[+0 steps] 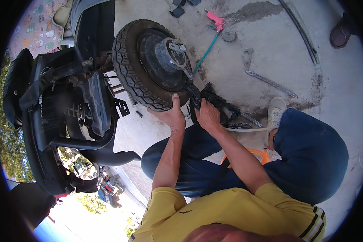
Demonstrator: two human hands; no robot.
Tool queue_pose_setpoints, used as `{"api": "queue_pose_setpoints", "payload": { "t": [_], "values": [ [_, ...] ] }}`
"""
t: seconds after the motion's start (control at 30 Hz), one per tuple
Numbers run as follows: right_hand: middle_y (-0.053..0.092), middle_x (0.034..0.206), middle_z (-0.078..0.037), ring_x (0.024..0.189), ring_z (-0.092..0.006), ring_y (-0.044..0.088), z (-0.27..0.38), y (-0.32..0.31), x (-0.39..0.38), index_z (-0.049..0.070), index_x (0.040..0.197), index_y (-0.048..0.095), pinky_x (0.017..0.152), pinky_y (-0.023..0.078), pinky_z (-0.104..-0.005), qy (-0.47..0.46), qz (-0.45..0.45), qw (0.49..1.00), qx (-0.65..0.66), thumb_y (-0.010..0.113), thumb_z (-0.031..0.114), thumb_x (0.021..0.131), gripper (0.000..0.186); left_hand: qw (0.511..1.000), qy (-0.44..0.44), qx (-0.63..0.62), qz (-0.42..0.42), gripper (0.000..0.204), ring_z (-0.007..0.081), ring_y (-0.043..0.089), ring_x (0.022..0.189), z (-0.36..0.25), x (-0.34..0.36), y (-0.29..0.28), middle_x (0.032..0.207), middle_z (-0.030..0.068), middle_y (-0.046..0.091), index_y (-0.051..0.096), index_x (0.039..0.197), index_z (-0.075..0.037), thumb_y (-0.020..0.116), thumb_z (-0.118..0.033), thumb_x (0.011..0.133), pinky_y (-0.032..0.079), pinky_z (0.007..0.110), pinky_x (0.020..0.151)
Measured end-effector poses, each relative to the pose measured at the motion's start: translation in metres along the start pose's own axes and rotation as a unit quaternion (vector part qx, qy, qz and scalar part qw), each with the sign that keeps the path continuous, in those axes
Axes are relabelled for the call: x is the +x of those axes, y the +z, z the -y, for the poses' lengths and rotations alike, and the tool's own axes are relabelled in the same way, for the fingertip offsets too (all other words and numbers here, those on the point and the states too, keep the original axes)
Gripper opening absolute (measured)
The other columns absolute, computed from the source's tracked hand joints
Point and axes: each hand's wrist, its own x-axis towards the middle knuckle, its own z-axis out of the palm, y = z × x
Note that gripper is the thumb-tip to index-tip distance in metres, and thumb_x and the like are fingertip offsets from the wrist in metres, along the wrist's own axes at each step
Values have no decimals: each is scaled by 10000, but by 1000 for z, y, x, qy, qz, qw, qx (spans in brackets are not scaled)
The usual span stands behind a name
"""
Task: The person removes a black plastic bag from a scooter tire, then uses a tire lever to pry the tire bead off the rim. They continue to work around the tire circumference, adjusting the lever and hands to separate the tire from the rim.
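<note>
A scooter wheel (127, 60) with a chunky black tyre and a dark hub motor stands tilted in front of me. My left hand (173, 117) grips the tyre's near edge, thumb on the sidewall and fingers underneath, partly hidden. Close to its right, my right hand (209, 115) is closed on a black-wrapped cable (194, 96) that runs down from the hub's axle side. Beside that hand lies a crumpled black bundle (220, 101), its details hard to make out. A nut and bracket sit on the axle (179, 47).
At left is the black scooter body (48, 105) with its shock absorber and frame bars. On the concrete lie a pink air gun (216, 21) on a teal hose, a wrench (247, 59), a metal bar (271, 84) and a black strip (300, 28). Another person's shoe (340, 35) shows at upper right.
</note>
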Motion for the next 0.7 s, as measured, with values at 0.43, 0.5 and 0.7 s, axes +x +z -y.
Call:
{"api": "queue_pose_setpoints", "payload": {
  "t": [0.43, 0.5, 0.7],
  "values": [
    [731, 1111, -211, 1070, -408, 720, 58, -57, -48, 4, 1223, 643, 878, 563, -547, -142, 36, 940, -307, 762, 268, 910, 427, 995, 32, 17, 91, 1064, 498, 486, 1334, 3, 5, -12, 1420, 362, 461, 274, 1476, 164, 902, -373, 805, 400, 516, 1145],
    [734, 1112, -214, 1062, -418, 718, 88, -89, -60, 13, 1191, 667, 876, 563, -550, -186, 8, 936, -298, 742, 265, 931, 369, 993, 46, 37, 100, 1042, 526, 475, 1345, 0, 6, -16, 1422, 373, 458, 292, 1458, 161, 895, -390, 810, 404, 531, 1143],
    [755, 1010, -203, 968, -402, 741, 202, -210, -122, 9, 1103, 692, 846, 577, -521, -280, -103, 881, -366, 734, 267, 953, 302, 976, 51, 92, 191, 1022, 540, 445, 1400, -20, 14, -55, 1506, 368, 414, 243, 1514, 125, 861, -332, 840, 415, 538, 1160]
  ]
}}
